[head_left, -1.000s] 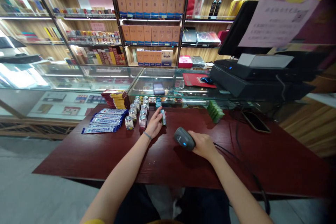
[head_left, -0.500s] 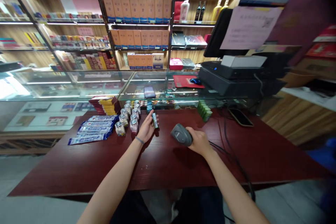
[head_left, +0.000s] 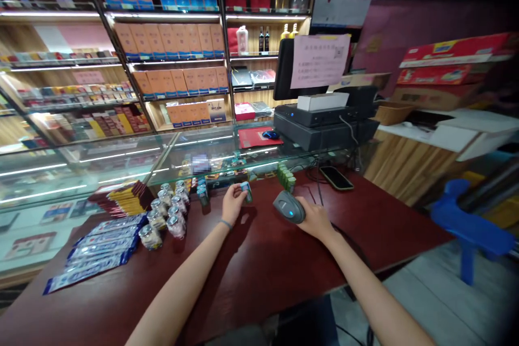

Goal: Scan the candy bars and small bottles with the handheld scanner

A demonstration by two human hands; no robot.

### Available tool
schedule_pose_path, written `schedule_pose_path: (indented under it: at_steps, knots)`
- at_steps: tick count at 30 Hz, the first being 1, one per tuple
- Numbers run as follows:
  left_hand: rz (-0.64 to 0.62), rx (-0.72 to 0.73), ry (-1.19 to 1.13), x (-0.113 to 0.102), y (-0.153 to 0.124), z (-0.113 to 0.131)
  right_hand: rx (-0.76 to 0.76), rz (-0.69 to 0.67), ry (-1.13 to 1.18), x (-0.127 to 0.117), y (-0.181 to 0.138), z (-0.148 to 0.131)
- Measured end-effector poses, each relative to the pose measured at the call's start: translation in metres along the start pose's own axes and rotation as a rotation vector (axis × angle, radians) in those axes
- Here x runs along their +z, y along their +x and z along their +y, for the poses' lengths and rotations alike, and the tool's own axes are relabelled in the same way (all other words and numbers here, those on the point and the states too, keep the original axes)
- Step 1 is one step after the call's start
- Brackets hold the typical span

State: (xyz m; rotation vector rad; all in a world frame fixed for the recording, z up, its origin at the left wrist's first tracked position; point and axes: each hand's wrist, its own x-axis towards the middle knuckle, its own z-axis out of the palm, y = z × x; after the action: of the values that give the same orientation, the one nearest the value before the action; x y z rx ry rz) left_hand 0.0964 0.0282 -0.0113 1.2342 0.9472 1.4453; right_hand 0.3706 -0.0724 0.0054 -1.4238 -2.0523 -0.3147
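My left hand (head_left: 232, 201) pinches a small teal pack (head_left: 245, 191) and holds it upright just above the dark red table (head_left: 259, 265), close to the glass counter. My right hand (head_left: 315, 220) is wrapped round a grey handheld barcode scanner (head_left: 288, 206) with a blue light on top; its nose points toward the pack. A black cable runs from the scanner across the table to the right.
Several small glass jars (head_left: 168, 213), blue wrapped bars (head_left: 101, 246) and a stack of red-yellow packs (head_left: 124, 200) lie at the left. Green packs (head_left: 286, 177), a phone (head_left: 336, 177), a glass counter (head_left: 170, 159), a till with monitor (head_left: 324, 113) and stocked shelves stand behind. A blue stool (head_left: 470, 227) is right.
The view has swung to the right and tilted. My left hand has lifted the teal pack off the table and moved it toward the counter; the scanner has followed it.
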Motion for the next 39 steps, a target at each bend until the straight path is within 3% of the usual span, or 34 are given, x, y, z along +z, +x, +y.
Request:
schedule_pose_path:
  at_steps: [7,13,22,39]
  knots:
    - [0.054,0.053,0.022,0.075,0.051,-0.034,-0.003,0.021,-0.022,-0.013,-0.013,0.026]
    - [0.045,0.095,0.154,0.106,0.080,-0.066,0.011,0.113,-0.035,-0.007,-0.016,0.030]
    - [0.128,0.150,0.243,0.129,0.100,-0.077,0.044,0.154,0.034,-0.010,-0.014,0.027]
    - [0.219,0.175,0.405,0.136,0.095,-0.071,0.017,0.202,0.059,-0.008,-0.016,0.028]
